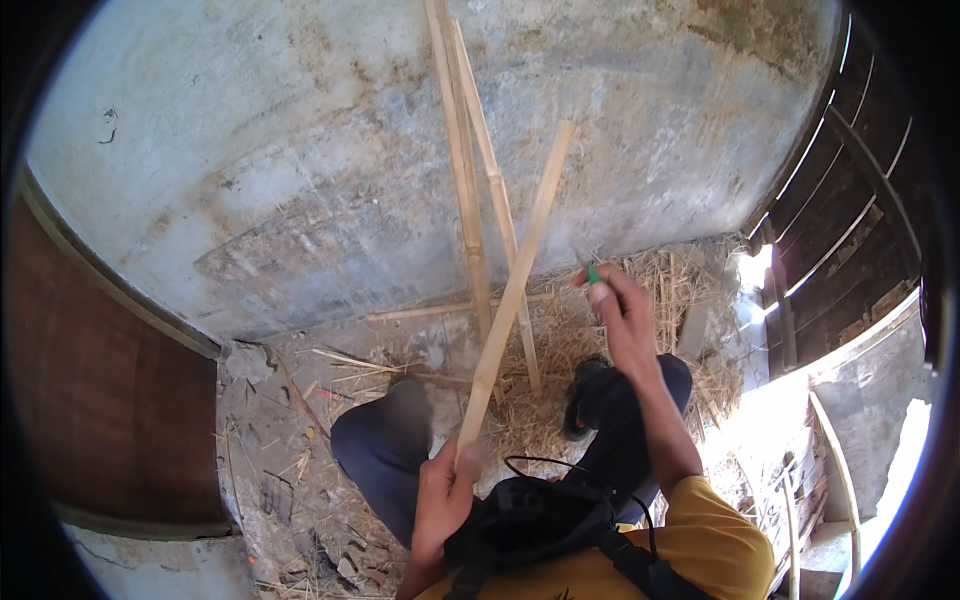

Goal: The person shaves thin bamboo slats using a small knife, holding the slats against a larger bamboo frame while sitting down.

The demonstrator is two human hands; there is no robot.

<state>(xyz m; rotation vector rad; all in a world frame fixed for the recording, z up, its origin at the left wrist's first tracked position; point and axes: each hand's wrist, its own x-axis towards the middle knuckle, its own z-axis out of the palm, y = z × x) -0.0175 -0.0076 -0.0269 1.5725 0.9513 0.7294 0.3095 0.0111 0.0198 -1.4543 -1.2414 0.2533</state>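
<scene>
The left grip (443, 498) holds the low end of the strip (513, 288), slanting up between the knees (372, 440); the right grip (627, 318) holds a green tool (594, 275). A loose left hold could let the strip slip.

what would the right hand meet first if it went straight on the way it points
Likely the upper part of the pale strip held in the left hand; depth is unclear, so perhaps the wall behind.

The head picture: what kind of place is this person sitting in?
Probably a rough shed or old outbuilding: the wall is stained, straw-like scraps litter the floor, and daylight shows between dark boards on the right.
</scene>
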